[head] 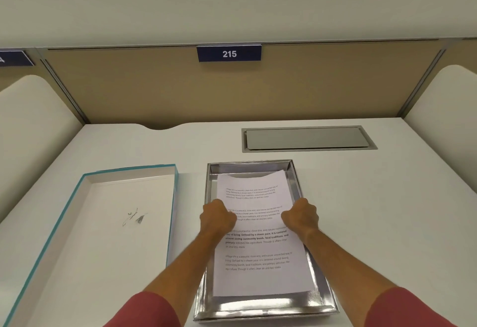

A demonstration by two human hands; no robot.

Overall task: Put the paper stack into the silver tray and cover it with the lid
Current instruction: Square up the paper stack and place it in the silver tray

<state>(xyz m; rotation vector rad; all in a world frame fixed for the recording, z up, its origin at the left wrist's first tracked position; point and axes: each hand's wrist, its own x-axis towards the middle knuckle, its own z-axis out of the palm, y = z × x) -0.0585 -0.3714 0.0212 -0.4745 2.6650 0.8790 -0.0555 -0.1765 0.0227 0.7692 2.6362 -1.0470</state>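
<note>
A white paper stack [258, 262] with printed text hangs over the shiny silver tray [265, 311], which stands at the desk's front centre. Its far edge sags into the tray. My left hand [218, 217] grips the stack's left edge and my right hand [300, 215] grips its right edge, both with curled fingers. The lid [108, 223] lies upside down to the left of the tray: a shallow box with a white inside, a faint drawn mark, and teal outer walls.
A grey recessed cable flap [307, 138] sits in the white desk [387, 210] behind the tray. A beige partition with a blue "215" sign [229, 53] closes the back. Rounded white side panels stand at left and right.
</note>
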